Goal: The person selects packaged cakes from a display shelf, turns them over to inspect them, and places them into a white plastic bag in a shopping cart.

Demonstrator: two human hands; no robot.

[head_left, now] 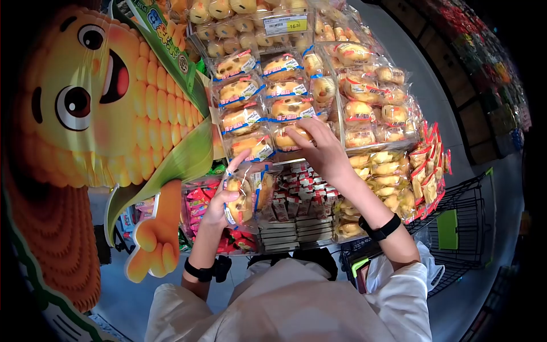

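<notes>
Corn display: large yellow cardboard cartoon cob with green husk, left of the shelf.
Shelf: carries stacked clear-plastic, blue-striped packets of golden buns.
Held packet: one such bun packet, long axis roughly upright, just below and left of the stack.
Left hand: fingers closed round the held packet.
Right hand: nearer the stack; fingers rest on the lowest packet; whether they grip it cannot be told.

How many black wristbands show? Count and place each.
2. The left wristband sits below the left hand, which holds a bread pack; the right wristband is near the shopping cart. None seem hidden.
</notes>
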